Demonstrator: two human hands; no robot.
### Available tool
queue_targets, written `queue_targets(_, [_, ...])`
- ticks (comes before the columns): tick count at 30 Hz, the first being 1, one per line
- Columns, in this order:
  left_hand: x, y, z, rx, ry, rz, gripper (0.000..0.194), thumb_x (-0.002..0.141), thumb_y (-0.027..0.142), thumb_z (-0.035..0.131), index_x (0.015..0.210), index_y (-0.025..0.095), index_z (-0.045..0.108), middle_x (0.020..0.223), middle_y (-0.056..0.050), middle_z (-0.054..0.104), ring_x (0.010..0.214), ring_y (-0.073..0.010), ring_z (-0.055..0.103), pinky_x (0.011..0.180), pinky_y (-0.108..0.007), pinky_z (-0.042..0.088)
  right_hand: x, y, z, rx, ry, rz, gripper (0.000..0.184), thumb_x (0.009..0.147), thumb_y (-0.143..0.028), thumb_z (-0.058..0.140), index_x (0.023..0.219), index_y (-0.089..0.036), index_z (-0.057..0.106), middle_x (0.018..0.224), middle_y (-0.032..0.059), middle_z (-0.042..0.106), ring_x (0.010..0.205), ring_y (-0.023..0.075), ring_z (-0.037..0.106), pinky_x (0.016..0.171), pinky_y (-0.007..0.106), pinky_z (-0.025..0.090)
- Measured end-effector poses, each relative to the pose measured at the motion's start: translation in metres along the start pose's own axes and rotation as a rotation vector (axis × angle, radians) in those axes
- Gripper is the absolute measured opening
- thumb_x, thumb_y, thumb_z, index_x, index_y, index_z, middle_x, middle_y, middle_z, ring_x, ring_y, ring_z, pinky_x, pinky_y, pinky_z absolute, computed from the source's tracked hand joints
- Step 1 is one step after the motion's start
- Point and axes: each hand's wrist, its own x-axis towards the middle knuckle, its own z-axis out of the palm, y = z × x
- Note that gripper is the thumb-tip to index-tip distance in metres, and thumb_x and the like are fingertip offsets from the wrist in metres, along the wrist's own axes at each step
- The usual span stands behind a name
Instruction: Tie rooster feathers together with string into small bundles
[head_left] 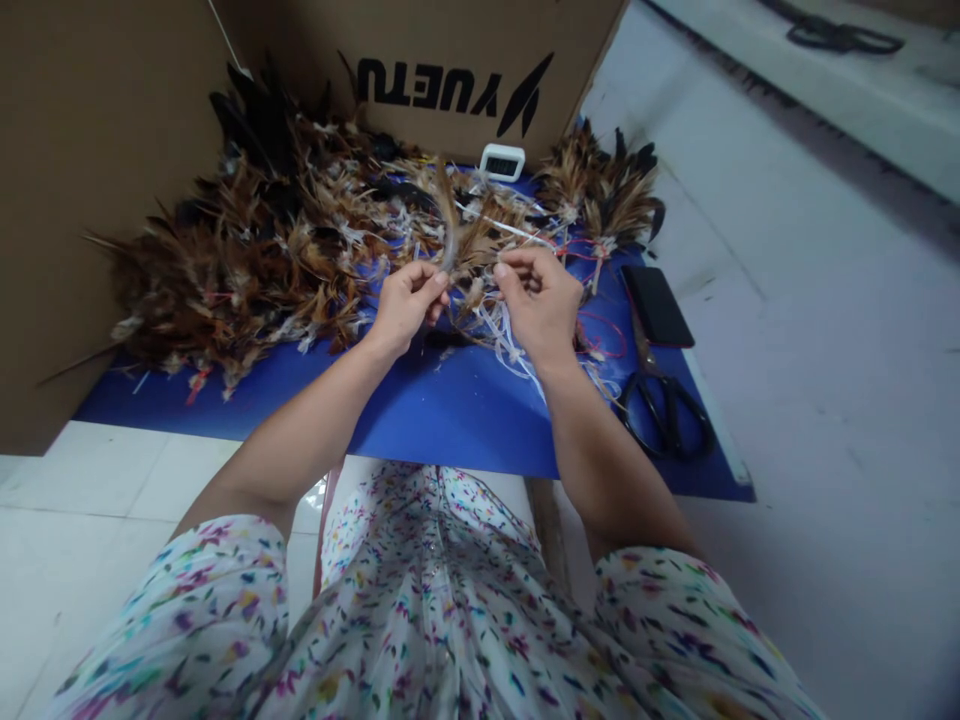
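Pinched between thumb and fingers of my left hand (414,302) is a brown feather (450,225), its tip pointing up and away from me. To its right, my right hand (541,300) is closed, thumb against forefinger; whatever it grips is too small to make out. White strings (506,345) hang and lie just beneath that hand. Behind both hands spreads a large heap of brown and black feathers (277,240), many in bunches with pale tied ends. More upright feather bunches (604,195) stand at the back right, near a red string (611,328).
The blue tabletop (450,410) carries black-handled scissors (664,410) and a black phone (658,305) at its right edge. A small white digital clock (502,163) stands at the back, before a cardboard box (442,125) marked YUETU upside down. Cardboard (67,220) also walls the left side.
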Motion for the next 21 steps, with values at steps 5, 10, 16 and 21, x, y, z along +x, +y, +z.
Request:
queue_targets(5, [0.000, 0.003, -0.001, -0.096, -0.025, -0.055, 0.034, 0.084, 0.037, 0.073, 0.070, 0.017, 0.049, 0.058, 0.007, 0.056, 0.041, -0.0016, 0.044, 0.041, -0.015, 0.036, 0.003, 0.000, -0.006, -0.096, -0.126, -0.006, 0.012, 0.087, -0.025, 0.060, 0.083, -0.021, 0.070, 0.080, 0.0024, 0.072, 0.072, 0.0170, 0.064, 0.073, 0.033, 0.052])
queue_targets(10, [0.002, 0.006, -0.003, -0.186, 0.009, -0.093, 0.027, 0.089, 0.029, 0.068, 0.072, 0.017, 0.050, 0.058, 0.008, 0.053, 0.041, -0.0013, 0.042, 0.041, -0.015, 0.035, 0.002, 0.005, -0.007, -0.137, -0.387, -0.043, 0.012, 0.078, -0.011, 0.064, 0.080, -0.019, 0.072, 0.082, 0.0034, 0.073, 0.073, 0.0170, 0.063, 0.077, 0.034, 0.050])
queue_targets(16, [0.003, 0.011, -0.004, -0.173, 0.059, -0.122, 0.025, 0.090, 0.026, 0.066, 0.073, 0.018, 0.049, 0.058, 0.008, 0.052, 0.041, -0.0015, 0.041, 0.041, -0.015, 0.034, -0.003, 0.010, -0.004, -0.310, -0.588, -0.113, 0.017, 0.074, -0.012, 0.073, 0.090, -0.017, 0.075, 0.087, 0.0064, 0.070, 0.081, 0.0197, 0.062, 0.080, 0.034, 0.048])
queue_targets(21, [0.002, 0.014, -0.002, -0.159, 0.065, -0.126, 0.025, 0.090, 0.026, 0.067, 0.073, 0.018, 0.050, 0.057, 0.008, 0.052, 0.041, -0.0020, 0.040, 0.041, -0.016, 0.034, -0.005, 0.012, -0.001, -0.419, -0.661, -0.133, 0.007, 0.077, -0.013, 0.073, 0.082, -0.018, 0.072, 0.085, 0.0055, 0.065, 0.083, 0.0199, 0.059, 0.079, 0.034, 0.046])
